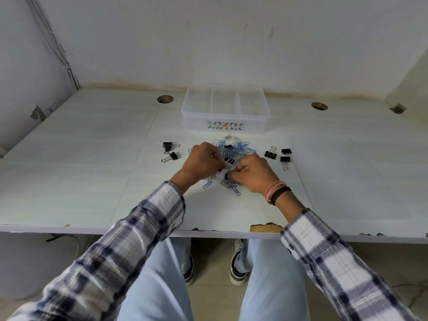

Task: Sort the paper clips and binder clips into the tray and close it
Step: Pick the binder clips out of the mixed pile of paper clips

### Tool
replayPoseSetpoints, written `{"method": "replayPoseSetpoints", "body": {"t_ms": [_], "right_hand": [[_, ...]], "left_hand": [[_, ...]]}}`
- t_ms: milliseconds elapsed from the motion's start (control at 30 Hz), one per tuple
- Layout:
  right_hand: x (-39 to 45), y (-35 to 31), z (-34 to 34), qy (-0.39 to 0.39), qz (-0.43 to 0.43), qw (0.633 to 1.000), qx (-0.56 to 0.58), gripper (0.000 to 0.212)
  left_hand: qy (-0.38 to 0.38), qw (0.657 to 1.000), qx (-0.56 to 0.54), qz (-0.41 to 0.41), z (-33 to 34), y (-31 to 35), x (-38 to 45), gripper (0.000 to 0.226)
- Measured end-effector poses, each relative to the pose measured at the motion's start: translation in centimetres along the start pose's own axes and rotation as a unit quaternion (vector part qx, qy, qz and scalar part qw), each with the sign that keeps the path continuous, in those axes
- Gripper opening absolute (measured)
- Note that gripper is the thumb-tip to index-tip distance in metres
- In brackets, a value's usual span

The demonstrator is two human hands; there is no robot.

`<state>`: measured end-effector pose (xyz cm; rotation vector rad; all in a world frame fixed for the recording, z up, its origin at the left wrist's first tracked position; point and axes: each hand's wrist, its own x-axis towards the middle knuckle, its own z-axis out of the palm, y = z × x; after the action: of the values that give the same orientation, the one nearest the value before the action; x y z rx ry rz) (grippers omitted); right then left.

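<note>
A person sits at a pale desk with both hands in a heap of paper clips. The heap is blue and silver and lies in the middle of the desk, just at 6 o'clock from the tray.

The tray is clear plastic with three parts inside and a band of little leaves on its front wall. It stands open at 12 o'clock from the heap, near the back wall.

The left hand has its fingers curled down into the heap. It seems to pinch something small (I cannot tell which clip). The right hand also has its fingers curled, and its fingertips pinch a small dark thing at the near edge of the heap, maybe a binder clip.

Two black binder clips lie at 9 o'clock from the heap, close to each other. Three more binder clips lie at 3 o'clock from it. A few black ones sit mixed in the heap too.

The right wrist wears a black band and pink threads. Both arms are in checked sleeves.
</note>
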<state>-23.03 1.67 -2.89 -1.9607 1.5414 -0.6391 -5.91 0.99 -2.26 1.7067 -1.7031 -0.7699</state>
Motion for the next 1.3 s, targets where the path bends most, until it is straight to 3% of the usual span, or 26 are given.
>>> {"method": "replayPoseSetpoints", "body": {"t_ms": [133,200,233,300,367,400,433,500,567,633,733,900,967,1100,1300], "right_hand": [[-0.3,0.3,0.1,-0.028,0.023,0.998,0.057,0.033],[-0.4,0.2,-0.3,-0.044,0.06,0.983,0.171,0.029],[-0.3,0.2,-0.8,-0.051,0.086,0.962,0.255,0.024],[0.1,0.6,-2.1,-0.064,0.142,0.887,0.436,0.021],[0.7,1.2,-3.6,-0.051,0.196,0.803,0.561,0.022],[1.0,1.6,-4.2,-0.031,0.219,0.784,0.58,0.02],[1.2,1.9,-4.8,-0.007,0.236,0.787,0.57,0.018],[1.8,2.5,-5.8,0.044,0.24,0.849,0.469,0.014],[2.4,3.1,-6.6,0.082,0.217,0.924,0.305,0.009],[2.9,3.9,-7.2,0.111,0.185,0.967,0.138,0.01],[3.5,4.4,-7.8,0.104,0.162,0.979,-0.063,0.018],[3.1,3.2,-6.9,0.096,0.142,0.945,-0.277,0.021],[3.0,1.9,-6.1,0.112,0.09,0.954,-0.264,0.019],[3.1,-1.2,-3.5,0.049,0.011,0.994,-0.097,0.01],[3.7,-1.6,-0.4,-0.001,0.002,0.996,-0.089,0.024]], "left_hand": [[-0.003,0.985,-0.161,-0.066,-1.6,-0.5,-0.4,0.019],[-0.014,0.955,-0.278,-0.105,-2.7,-0.6,-0.6,0.017],[-0.01,0.943,-0.308,-0.125,-3.4,-0.8,-0.6,0.013],[0.011,0.937,-0.316,-0.152,-4.7,-1.6,-0.5,0.011],[0.053,0.949,-0.272,-0.149,-5.8,-2.7,-0.2,0.012],[0.084,0.961,-0.223,-0.138,-6.2,-3.2,0.0,0.014],[0.115,0.972,-0.16,-0.125,-6.6,-3.6,0.1,0.015],[0.158,0.981,-0.028,-0.105,-7.2,-4.2,0.4,0.016],[0.155,0.98,0.081,-0.092,-7.5,-4.8,0.9,0.018],[0.139,0.976,0.141,-0.093,-7.6,-5.6,1.8,0.02],[0.117,0.968,0.197,-0.105,-7.8,-6.2,2.2,0.021],[0.141,0.94,0.303,-0.063,-6.5,-5.0,1.2,0.02],[0.155,0.941,0.3,0.007,-5.4,-4.0,1.0,0.028],[0.052,0.979,0.169,0.1,-3.0,-1.3,3.0,0.037],[-0.127,0.958,0.205,0.155,-1.1,1.5,6.7,0.054]]}}
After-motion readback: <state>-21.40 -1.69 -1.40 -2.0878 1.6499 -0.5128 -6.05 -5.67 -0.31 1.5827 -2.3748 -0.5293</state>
